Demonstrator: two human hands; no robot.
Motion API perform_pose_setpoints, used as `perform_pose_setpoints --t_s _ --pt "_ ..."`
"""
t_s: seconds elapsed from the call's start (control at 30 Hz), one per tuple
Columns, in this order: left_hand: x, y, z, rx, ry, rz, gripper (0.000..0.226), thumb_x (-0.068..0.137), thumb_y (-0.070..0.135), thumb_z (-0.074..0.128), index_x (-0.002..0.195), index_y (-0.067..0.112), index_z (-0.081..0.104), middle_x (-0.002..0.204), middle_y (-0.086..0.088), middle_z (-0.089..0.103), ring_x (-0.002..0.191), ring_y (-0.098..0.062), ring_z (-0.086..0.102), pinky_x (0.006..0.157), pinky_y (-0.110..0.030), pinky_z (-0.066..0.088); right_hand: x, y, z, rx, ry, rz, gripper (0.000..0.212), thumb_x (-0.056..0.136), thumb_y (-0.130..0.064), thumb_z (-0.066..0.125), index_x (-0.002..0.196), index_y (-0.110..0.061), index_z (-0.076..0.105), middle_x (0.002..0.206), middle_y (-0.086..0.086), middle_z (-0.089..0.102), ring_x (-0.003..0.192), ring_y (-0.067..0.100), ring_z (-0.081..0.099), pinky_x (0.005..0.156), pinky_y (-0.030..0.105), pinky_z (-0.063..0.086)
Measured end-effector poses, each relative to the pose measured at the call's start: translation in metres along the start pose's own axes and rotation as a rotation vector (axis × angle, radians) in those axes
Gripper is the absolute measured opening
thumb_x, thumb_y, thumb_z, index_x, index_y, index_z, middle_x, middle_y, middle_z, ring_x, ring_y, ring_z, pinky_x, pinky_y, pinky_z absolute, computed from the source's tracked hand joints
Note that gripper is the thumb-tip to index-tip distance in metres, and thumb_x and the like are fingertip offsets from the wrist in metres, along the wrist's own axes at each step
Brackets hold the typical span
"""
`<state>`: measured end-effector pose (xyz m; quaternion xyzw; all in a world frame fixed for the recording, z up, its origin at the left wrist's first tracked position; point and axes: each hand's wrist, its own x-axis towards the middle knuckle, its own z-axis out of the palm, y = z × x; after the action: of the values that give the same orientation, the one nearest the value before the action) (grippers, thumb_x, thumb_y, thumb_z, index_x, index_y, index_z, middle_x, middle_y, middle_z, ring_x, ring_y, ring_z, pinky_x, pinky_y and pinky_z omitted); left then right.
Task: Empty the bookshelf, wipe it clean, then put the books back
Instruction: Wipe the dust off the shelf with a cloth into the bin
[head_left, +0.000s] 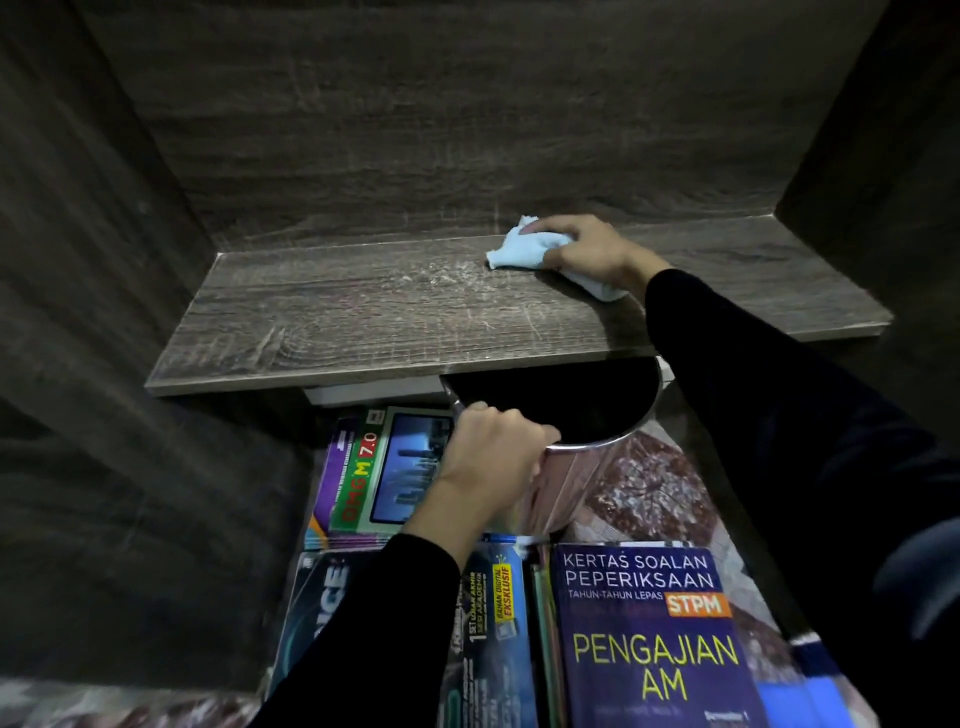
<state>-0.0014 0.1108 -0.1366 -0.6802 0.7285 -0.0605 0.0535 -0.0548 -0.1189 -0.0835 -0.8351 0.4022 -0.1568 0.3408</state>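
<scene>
On shelf (363, 312), long axis left-right: right hand (587, 249) clutches cloth (519, 249); left hand (493, 452) grips pot (571, 483).

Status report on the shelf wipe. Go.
Right hand holds cloth on bare shelf. Left hand grips metal bin rim below shelf edge. Books on floor; nothing blocks the cloth.

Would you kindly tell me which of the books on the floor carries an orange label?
The dark blue book at lower right, titled PENGAJIAN AM. Its orange STPM tag sets it apart from the green-framed book and the others.
</scene>
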Motion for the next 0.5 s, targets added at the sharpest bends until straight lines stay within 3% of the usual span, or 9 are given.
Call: perform_pose_setpoints --t_s 0.1,0.23,0.3,0.43,0.5 --pt "-0.001 0.002 -0.001 -0.004 0.02 0.007 0.023 0.094 0.027 0.052 0.116 0.026 0.058 0.107 -0.002 0.069 0.103 -0.024 0.062 0.081 -0.028 0.035 -0.016 -0.004 -0.003 0.124 -0.083 -0.023 0.043 0.079 0.0 0.054 0.11 -0.028 0.067 0.121 -0.007 0.06 0.113 0.009 0.052 0.087 0.017 0.042" --pt "-0.004 0.006 -0.004 0.022 0.007 -0.007 0.027 0.094 0.03 0.049 0.12 0.025 0.055 0.111 -0.003 0.066 0.106 -0.025 0.059 0.081 -0.028 0.033 -0.054 -0.006 -0.007 0.2 -0.14 -0.022 0.046 0.071 0.005 0.05 0.1 -0.024 0.07 0.103 -0.007 0.065 0.088 0.0 0.057 0.071 0.007 0.043" --pt "-0.004 0.008 -0.007 0.034 0.003 -0.004 0.031 0.095 0.031 0.048 0.125 0.025 0.052 0.113 -0.003 0.065 0.107 -0.025 0.057 0.082 -0.027 0.034 -0.073 -0.004 -0.009 0.205 -0.151 -0.019 0.051 0.072 0.011 0.047 0.101 -0.023 0.07 0.097 -0.007 0.066 0.074 -0.007 0.057 0.063 0.005 0.04" --pt "-0.003 0.012 -0.012 0.018 -0.024 -0.015 0.029 0.094 0.033 0.049 0.123 0.028 0.052 0.11 -0.002 0.067 0.105 -0.023 0.059 0.072 -0.027 0.026 -0.102 -0.003 -0.01 0.222 -0.155 -0.021 0.053 0.071 0.014 0.045 0.101 -0.021 0.071 0.099 -0.003 0.068 0.071 -0.007 0.056 0.06 0.006 0.04" --pt "-0.004 0.015 -0.015 0.029 -0.043 -0.016 0.027 0.094 0.033 0.049 0.12 0.026 0.053 0.11 -0.003 0.067 0.105 -0.024 0.059 0.074 -0.027 0.028 -0.114 -0.003 -0.01 0.234 -0.16 -0.028 0.052 0.07 0.014 0.045 0.102 -0.017 0.071 0.089 -0.01 0.069 0.062 -0.01 0.054 0.055 0.006 0.038"
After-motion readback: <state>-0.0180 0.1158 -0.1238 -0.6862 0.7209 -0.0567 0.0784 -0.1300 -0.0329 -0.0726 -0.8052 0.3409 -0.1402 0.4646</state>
